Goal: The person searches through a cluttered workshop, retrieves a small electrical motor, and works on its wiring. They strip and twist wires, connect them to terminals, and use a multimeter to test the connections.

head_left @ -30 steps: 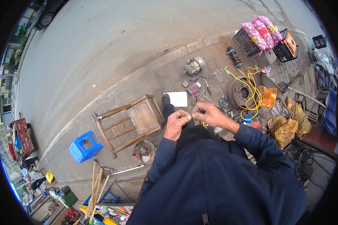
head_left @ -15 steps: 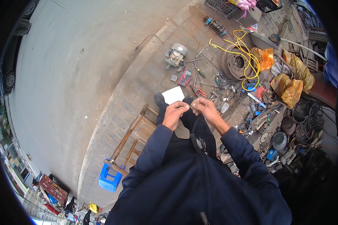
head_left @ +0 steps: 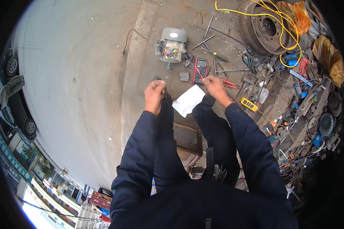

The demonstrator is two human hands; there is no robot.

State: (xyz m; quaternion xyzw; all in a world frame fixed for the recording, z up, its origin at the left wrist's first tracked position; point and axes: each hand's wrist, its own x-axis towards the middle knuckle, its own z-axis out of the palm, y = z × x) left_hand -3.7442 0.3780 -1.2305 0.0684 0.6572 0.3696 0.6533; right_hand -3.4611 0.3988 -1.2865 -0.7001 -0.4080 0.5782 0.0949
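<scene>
My left hand (head_left: 155,97) is raised over my left knee, its thumb and fingers pinched together. Whatever it may hold is too small to make out. Above the right shin, my right hand (head_left: 215,91) also has its fingers pressed together. Their tips overlap the lower edge of a red and dark multimeter (head_left: 200,65) on the ground, and a thin red stick-like piece lies across the meter; whether the fingers hold it is unclear. A white sheet (head_left: 189,100) lies below and between the hands. Beyond them stands an electric motor (head_left: 172,45) with its wiring exposed.
A small grey block (head_left: 184,76) is beside the meter. T-handled wrenches, a screwdriver (head_left: 221,57) and red-handled pliers (head_left: 231,84) lie to the right. Farther right are a yellow control box (head_left: 249,104), a wheel rim (head_left: 264,28) with yellow cable, and heaped scrap.
My hands were close together, fingertips nearly touching; now they are well apart. My view has shifted, with the motor and meter appearing larger, and the wooden stool is now mostly hidden.
</scene>
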